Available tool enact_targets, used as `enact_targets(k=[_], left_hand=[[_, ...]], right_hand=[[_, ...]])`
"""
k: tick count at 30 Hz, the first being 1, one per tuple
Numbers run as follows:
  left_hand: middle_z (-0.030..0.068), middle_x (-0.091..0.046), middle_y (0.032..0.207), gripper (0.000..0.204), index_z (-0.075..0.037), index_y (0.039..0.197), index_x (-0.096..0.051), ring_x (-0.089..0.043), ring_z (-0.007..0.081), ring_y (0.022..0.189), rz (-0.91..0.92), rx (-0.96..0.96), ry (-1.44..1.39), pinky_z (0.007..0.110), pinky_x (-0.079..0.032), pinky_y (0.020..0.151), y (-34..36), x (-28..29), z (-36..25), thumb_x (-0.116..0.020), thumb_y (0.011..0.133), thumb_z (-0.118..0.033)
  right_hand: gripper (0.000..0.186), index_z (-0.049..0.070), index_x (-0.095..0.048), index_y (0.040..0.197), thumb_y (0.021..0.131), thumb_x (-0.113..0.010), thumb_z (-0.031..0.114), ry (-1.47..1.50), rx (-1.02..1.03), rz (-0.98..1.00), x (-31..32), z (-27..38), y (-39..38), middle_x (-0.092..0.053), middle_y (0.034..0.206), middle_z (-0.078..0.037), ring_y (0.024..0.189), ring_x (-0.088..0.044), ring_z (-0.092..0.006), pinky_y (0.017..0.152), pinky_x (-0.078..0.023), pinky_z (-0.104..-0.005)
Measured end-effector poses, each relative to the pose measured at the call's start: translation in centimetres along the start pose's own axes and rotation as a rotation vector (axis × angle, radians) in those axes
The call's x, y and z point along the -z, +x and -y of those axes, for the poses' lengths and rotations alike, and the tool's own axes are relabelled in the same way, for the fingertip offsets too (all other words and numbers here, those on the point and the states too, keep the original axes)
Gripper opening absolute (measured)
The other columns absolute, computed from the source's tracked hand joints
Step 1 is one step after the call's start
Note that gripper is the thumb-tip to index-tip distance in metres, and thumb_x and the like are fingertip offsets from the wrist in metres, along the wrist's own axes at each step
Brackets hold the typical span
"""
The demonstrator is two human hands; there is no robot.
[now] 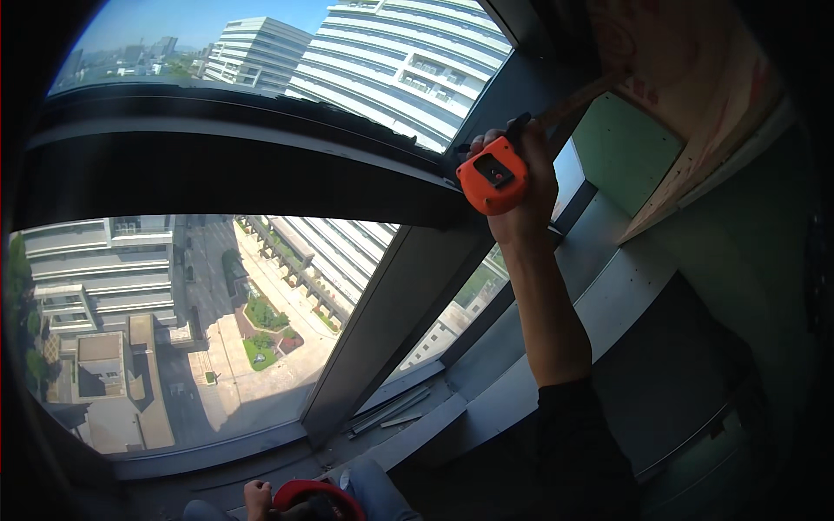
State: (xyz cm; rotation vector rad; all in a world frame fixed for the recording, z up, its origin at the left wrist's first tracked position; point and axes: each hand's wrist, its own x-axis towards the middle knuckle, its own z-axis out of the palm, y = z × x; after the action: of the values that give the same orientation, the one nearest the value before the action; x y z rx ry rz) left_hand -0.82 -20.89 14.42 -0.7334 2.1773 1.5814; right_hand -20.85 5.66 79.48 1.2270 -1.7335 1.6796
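Observation:
My right hand (540, 178) is raised beside the dark window frame, closed around an orange tape measure (493, 178) with a black centre. A strip of tape blade (582, 97) seems to run from its top up and right to a wooden board (695, 74); shadow hides its far end. My fingertips show behind the case's upper left side. My left hand is outside the picture.
Large windows (208, 347) look down on a street and buildings. A dark crossbar (243, 178) and a slanted post (391, 313) divide them. Low down, another person in a red helmet (304, 493) and jeans shows one hand (258, 501). Loose strips (395, 412) lie on the sill.

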Motion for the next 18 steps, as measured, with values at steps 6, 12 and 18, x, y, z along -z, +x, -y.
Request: enact_targets(k=[6, 12, 18], left_hand=[[0.0215, -0.072, 0.085, 0.026, 0.010, 0.090, -0.073, -0.067, 0.0299, 0.077, -0.042, -0.103, -0.009, 0.037, -0.053, 0.074, 2.3, -2.1, 3.5, -0.062, 0.087, -0.013], [0.0202, -0.073, 0.085, 0.027, 0.010, 0.094, -0.072, -0.068, 0.0312, 0.076, -0.035, -0.175, 0.000, 0.038, -0.054, 0.072, 4.5, -3.3, 6.4, -0.062, 0.089, -0.014], [0.0208, -0.073, 0.087, 0.028, 0.011, 0.094, -0.071, -0.068, 0.0319, 0.076, -0.009, -0.156, -0.071, 0.039, -0.055, 0.072, 3.0, -2.7, 3.9, -0.061, 0.090, -0.014]], right_hand=[[0.028, 0.012, -0.056, 0.119, 0.111, -0.039, 0.032, -0.066, -0.231, -0.398, 2.8, 2.5, -6.5, -0.061, 0.085, -0.002, 0.079, -0.064, -0.0163, 0.072, -0.053, -0.0324], [0.030, 0.006, -0.057, 0.124, 0.110, -0.038, 0.025, -1.217, -0.191, -0.309, 9.1, 4.6, -8.2, -0.059, 0.076, -0.003, 0.062, -0.056, -0.0128, 0.058, -0.046, -0.0263], [0.029, 0.002, -0.054, 0.122, 0.109, -0.035, 0.020, -1.856, 0.219, -0.266, 16.2, 6.5, -5.2, -0.068, 0.084, -0.016, 0.067, -0.067, -0.0265, 0.061, -0.051, -0.0403]])
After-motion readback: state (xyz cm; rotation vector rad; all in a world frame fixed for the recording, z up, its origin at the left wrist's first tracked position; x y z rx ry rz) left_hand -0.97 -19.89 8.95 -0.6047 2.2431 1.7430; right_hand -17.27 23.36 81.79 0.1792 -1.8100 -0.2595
